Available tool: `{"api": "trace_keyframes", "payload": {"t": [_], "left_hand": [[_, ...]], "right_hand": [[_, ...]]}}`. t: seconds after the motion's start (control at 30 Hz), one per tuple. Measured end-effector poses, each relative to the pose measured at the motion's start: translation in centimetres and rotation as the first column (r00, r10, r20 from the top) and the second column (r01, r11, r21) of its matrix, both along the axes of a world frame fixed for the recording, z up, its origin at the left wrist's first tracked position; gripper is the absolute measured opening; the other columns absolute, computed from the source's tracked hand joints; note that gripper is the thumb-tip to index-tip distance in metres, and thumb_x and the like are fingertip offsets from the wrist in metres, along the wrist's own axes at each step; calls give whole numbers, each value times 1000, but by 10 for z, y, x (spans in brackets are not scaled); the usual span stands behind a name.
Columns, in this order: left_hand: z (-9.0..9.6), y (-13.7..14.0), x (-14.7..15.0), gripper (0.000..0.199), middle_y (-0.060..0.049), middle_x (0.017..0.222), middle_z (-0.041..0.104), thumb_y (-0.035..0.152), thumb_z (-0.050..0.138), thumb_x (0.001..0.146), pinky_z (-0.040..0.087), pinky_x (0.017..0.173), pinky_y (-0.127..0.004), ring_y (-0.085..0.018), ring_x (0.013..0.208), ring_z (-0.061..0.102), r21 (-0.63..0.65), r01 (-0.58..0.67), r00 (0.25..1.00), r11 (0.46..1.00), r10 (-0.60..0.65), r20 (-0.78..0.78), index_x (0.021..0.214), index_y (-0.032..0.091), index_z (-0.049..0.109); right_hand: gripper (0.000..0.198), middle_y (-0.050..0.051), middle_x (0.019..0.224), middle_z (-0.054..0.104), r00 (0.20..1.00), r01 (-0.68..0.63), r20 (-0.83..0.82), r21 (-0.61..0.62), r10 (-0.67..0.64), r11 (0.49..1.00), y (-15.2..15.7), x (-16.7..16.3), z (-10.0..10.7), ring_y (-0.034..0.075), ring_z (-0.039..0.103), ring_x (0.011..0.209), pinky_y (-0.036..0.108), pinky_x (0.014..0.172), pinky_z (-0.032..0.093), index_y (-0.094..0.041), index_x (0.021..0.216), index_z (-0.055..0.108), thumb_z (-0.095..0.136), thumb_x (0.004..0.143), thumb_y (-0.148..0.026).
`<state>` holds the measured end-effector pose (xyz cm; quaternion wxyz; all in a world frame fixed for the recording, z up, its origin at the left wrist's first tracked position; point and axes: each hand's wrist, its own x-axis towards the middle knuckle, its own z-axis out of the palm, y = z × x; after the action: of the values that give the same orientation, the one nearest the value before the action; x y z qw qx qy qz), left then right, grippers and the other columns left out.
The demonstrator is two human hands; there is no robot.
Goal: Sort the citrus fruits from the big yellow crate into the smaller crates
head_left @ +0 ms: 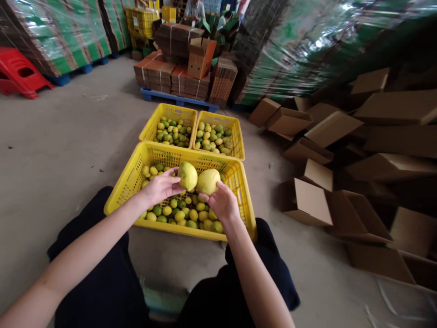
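Observation:
My left hand (163, 186) is closed on a yellow-green lemon (187, 176), its fingers on the fruit's left side. In my right hand (222, 200) is a paler yellow lemon (208, 181), gripped from below and from the right. The two lemons are side by side, almost touching, above a large yellow plastic crate (118, 193) between my knees. Inside that crate lie many yellow and green lemons (180, 216), partly hidden by my hands.
Behind stand two smaller yellow crates (150, 123) (237, 136) of lemons. Open cardboard boxes (312, 200) are heaped on the right. Flattened cartons (160, 75) sit on a blue pallet (177, 98) farther back. A red stool (20, 73) stands at left. People are in the background.

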<state>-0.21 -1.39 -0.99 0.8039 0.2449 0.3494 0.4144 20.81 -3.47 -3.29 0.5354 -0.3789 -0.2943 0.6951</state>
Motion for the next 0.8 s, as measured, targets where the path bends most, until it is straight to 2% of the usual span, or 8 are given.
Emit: {"api": "trace_keyframes", "payload": {"t": [0.1, 0.17, 0.27, 0.37, 0.43, 0.57, 0.7, 0.8], "left_hand": [[1, -1, 4, 30, -12, 97, 72, 27, 63, 80, 57, 86, -40, -24, 92, 70, -88, -4, 995, 996, 13, 102, 106, 13, 62], [1, -2, 7, 34, -10, 90, 71, 36, 63, 83, 59, 72, -32, -20, 79, 70, -129, -15, 992, 991, 32, 126, 107, 12, 62], [-1, -5, 10, 29, -6, 78, 67, 40, 67, 83, 55, 54, -24, -13, 60, 64, -201, -52, 993, 978, 73, 97, 95, 14, 61], [-1, -5, 11, 22, -6, 74, 65, 35, 63, 85, 56, 56, -25, -14, 62, 64, -259, -67, 987, 963, 102, 124, 88, 14, 60], [-1, -5, 12, 22, -5, 72, 64, 34, 57, 89, 56, 54, -25, -14, 62, 63, -284, -92, 981, 954, 137, 141, 86, 13, 60], [-5, -1, 16, 31, -4, 67, 62, 37, 46, 96, 54, 47, -25, -14, 55, 61, -329, -162, 982, 930, 185, 41, 83, 12, 61], [-11, -1, 20, 40, -6, 68, 65, 37, 34, 102, 59, 55, -29, -15, 57, 66, -367, -160, 985, 916, 170, -4, 91, 11, 63], [-9, -4, 22, 45, -8, 70, 67, 44, 32, 101, 59, 53, -31, -17, 57, 67, -385, -144, 989, 912, 142, -32, 91, 13, 62]], "right_hand": [[39, 7, 99, 74, 999, -50, 4, 49, 50, 998, -3, -5, 1, 26, 71, 89, 43, 75, 60, -23, 103, 63, 66, 75, -50], [45, 7, 93, 74, 998, -57, -33, 4, 57, 998, -6, -10, -1, 24, 71, 78, 40, 69, 59, -23, 103, 63, 66, 74, -56], [43, 3, 77, 72, 990, -70, -133, -110, 55, 991, -8, -18, -5, 19, 66, 59, 32, 53, 54, -23, 92, 63, 72, 68, -58], [35, 3, 73, 72, 976, -79, -213, -189, 38, 979, -11, -23, -4, 19, 66, 57, 27, 44, 49, -22, 84, 61, 74, 68, -50], [30, 2, 72, 72, 970, -33, -242, -230, -25, 973, -11, -25, -3, 20, 68, 60, 25, 40, 47, -21, 83, 62, 74, 69, -45], [25, 2, 65, 70, 957, 66, -241, -358, -160, 932, -9, -27, -3, 19, 66, 54, 25, 35, 45, -19, 83, 64, 67, 76, -43], [25, 4, 65, 71, 952, 110, -208, -453, -225, 885, -6, -27, -9, 19, 68, 56, 28, 47, 55, -18, 83, 64, 55, 87, -42], [29, 6, 72, 74, 955, 64, -228, -468, -191, 881, -4, -27, -12, 20, 69, 60, 29, 52, 56, -17, 85, 65, 55, 88, -44]]}}
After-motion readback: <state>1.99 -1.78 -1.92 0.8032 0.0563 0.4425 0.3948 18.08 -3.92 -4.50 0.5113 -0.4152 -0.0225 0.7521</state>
